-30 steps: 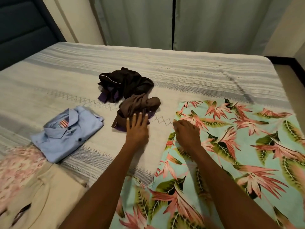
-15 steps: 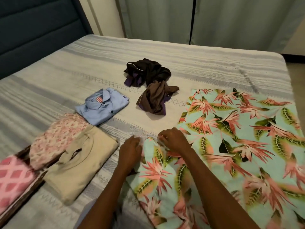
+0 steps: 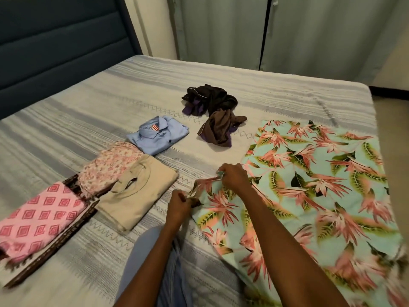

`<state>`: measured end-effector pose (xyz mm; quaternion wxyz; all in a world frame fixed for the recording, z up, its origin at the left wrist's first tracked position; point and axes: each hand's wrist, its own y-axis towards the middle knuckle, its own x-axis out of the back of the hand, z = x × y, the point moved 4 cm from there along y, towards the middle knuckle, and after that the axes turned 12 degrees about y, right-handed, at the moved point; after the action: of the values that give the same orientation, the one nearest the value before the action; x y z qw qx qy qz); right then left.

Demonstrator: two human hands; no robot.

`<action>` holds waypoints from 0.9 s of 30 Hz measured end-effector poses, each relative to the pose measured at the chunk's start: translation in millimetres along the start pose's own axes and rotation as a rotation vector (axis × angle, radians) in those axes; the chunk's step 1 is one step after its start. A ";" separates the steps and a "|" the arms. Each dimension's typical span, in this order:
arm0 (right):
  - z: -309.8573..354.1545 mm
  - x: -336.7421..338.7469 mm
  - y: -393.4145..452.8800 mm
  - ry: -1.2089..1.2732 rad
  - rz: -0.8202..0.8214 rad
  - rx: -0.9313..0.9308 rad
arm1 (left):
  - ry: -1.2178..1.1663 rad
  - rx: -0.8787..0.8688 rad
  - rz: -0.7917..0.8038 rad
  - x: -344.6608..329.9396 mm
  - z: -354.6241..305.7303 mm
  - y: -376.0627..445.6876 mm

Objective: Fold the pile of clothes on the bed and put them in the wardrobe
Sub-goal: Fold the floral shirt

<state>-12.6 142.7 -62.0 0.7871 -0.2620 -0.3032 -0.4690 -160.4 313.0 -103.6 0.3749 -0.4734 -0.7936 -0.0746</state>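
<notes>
I had both hands pinching the near-left edge of the floral garment (image 3: 309,185), left hand (image 3: 179,203) just below and left of the right hand (image 3: 234,177). The cloth spread away rightward over the bed (image 3: 88,107); folded clothes (image 3: 137,193) lay left of my grip.

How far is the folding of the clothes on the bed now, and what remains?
Done: four pieces lie folded in a row: the light blue collared shirt, the pink floral garment, the beige top and the pink diamond-print cloth. In hand: the left hand and right hand grip the near edge of the turquoise leaf-print fabric. Left: the crumpled black garment and the crumpled brown garment; nothing is in the wardrobe yet.
</notes>
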 end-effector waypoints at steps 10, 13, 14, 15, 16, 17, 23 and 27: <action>-81.0 71.2 -94.1 0.218 -0.238 -0.076 | -0.095 -0.636 0.234 -64.2 -73.1 -120.4; -118.3 78.4 -123.0 0.385 -0.222 -0.162 | 0.009 -0.794 0.344 -101.3 -85.7 -149.5; -130.3 80.8 -134.0 0.449 -0.236 -0.176 | 0.039 -0.837 0.364 -114.8 -88.5 -157.5; -140.8 80.6 -141.1 0.539 -0.254 -0.195 | 0.067 -0.864 0.374 -124.7 -89.6 -162.0; -151.0 82.6 -150.7 0.621 -0.279 -0.224 | 0.084 -0.888 0.380 -135.4 -91.3 -167.7; -162.6 81.7 -156.2 0.681 -0.295 -0.262 | 0.098 -0.902 0.387 -143.5 -91.5 -171.4; -183.3 94.0 -192.5 1.014 -0.480 -0.510 | 0.182 -1.037 0.475 -176.9 -99.4 -194.2; -188.6 100.3 -201.7 0.974 -0.546 -0.539 | 0.176 -1.010 0.520 -192.1 -101.9 -202.5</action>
<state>-112.2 -132.1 -91.8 0.5929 -0.1203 0.1637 -0.7792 -218.4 21.7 -111.4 0.1731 -0.7652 -0.4830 -0.3888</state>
